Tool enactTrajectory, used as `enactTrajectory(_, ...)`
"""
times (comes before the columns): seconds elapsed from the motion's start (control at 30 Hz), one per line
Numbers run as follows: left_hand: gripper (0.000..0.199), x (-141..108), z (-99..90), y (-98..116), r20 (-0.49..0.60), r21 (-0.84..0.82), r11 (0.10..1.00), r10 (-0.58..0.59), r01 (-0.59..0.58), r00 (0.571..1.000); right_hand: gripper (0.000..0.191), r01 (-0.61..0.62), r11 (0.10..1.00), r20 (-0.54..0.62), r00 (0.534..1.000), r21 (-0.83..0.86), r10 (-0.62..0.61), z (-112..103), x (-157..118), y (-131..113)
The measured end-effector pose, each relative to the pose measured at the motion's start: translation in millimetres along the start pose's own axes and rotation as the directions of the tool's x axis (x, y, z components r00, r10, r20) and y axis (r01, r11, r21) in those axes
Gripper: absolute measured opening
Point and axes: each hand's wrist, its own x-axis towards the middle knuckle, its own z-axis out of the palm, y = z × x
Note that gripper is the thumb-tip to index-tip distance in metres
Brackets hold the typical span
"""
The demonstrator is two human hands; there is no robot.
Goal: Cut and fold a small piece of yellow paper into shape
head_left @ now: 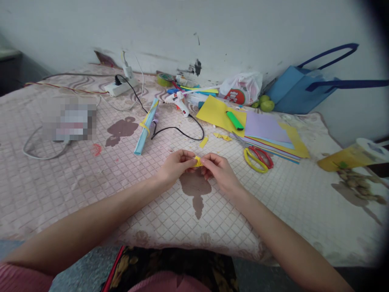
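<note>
A small piece of yellow paper (198, 162) is pinched between my two hands, just above the patterned tablecloth. My left hand (178, 165) grips its left end with thumb and fingers. At the other end, my right hand (218, 168) pinches the paper in the same way. The fingertips hide much of the piece, so its full shape does not show. Just beyond my hands lie a flat yellow paper strip (204, 142) and some folded yellow paper bits (223, 136). To the right rest scissors (255, 159) with one yellow and one red handle.
Behind the scissors are coloured paper sheets (267, 126) with a green cutter or marker (234, 120). A glue gun (179, 103) trails its black cord toward a power strip (117, 87). A rolled blue paper (146, 127) lies left. A blue bag (299, 89) stands back right.
</note>
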Motion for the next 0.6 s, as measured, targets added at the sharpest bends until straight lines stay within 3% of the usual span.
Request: enactTrajectory(0.6, 0.015, -2.7, 0.5, 1.3, 0.032, 0.085, 0.996, 0.029, -0.032, 0.999, 0.025, -0.028, 0.999, 0.042, 0.999, -0.03, 0.029, -5.9, 1.2, -3.6)
